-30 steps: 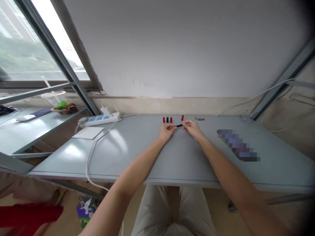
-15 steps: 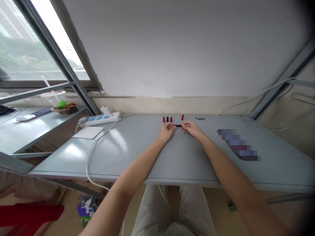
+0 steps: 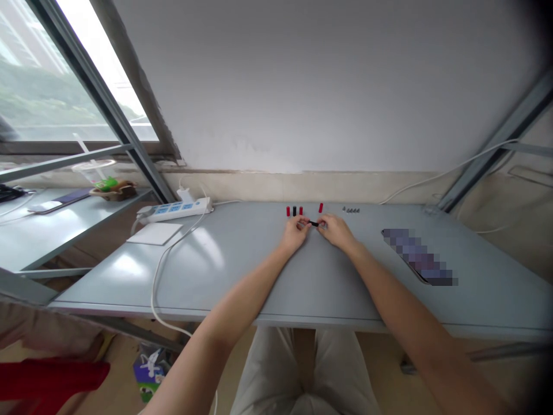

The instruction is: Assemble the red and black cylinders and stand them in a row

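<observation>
Between my two hands is a small black cylinder (image 3: 314, 223), held just above the grey desk. My left hand (image 3: 296, 232) pinches its left end, and my right hand (image 3: 337, 230) pinches its right end. Behind my left hand stand a red cylinder (image 3: 288, 211), a black upright cylinder (image 3: 294, 211) and a second red cylinder (image 3: 301, 211). Another red cylinder (image 3: 321, 207), slightly tilted, is behind my right hand. Farther right lies a row of several tiny metal pieces (image 3: 353, 211), too small to name.
A phone with a blurred screen (image 3: 417, 256) lies on the right of the desk (image 3: 259, 276). On the left are a white power strip (image 3: 177, 210), a white flat square (image 3: 154, 233) and a white cable (image 3: 159, 271) running over the front edge. The wall rises behind.
The black cylinder has tilted, its right end now lower, and less of it shows between my fingers. My hands have come slightly closer together.
</observation>
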A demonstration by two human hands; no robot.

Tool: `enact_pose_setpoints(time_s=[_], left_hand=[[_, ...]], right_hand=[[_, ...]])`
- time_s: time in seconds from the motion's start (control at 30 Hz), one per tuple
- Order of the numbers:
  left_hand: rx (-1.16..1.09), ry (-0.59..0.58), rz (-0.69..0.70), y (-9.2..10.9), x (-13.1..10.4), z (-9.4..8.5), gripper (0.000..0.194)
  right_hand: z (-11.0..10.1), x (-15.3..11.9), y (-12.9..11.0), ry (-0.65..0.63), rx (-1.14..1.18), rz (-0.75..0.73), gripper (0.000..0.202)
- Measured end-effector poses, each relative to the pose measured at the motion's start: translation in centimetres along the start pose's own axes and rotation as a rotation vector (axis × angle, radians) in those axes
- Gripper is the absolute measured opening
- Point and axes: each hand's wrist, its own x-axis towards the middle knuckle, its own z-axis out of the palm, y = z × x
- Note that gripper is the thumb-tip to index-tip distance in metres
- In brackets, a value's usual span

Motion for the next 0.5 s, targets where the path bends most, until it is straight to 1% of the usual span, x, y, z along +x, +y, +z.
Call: enact_pose_setpoints(time_s=[0.1,0.23,0.33,0.5], left_hand=[[-0.032,0.046,-0.039,0.2,0.1,-0.1,0.017],[-0.122,0.153,-0.144,-0.1,0.5,-0.5,0.013],[-0.197,0.209,-0.205,-0.2,0.7,-0.8,0.009],[-0.237,0.216,-0.277,-0.1,0.8,-0.8,0.007]], right_hand=[[0.8,0.5,-0.6,-0.017,-0.009,0.140,0.012],[2.1,1.9,-0.5,-0.019,0.123,0.321,0.012],[2.8,3.2,-0.1,-0.028,0.175,0.366,0.011],[3.8,4.8,0.1,-0.035,0.160,0.432,0.010]])
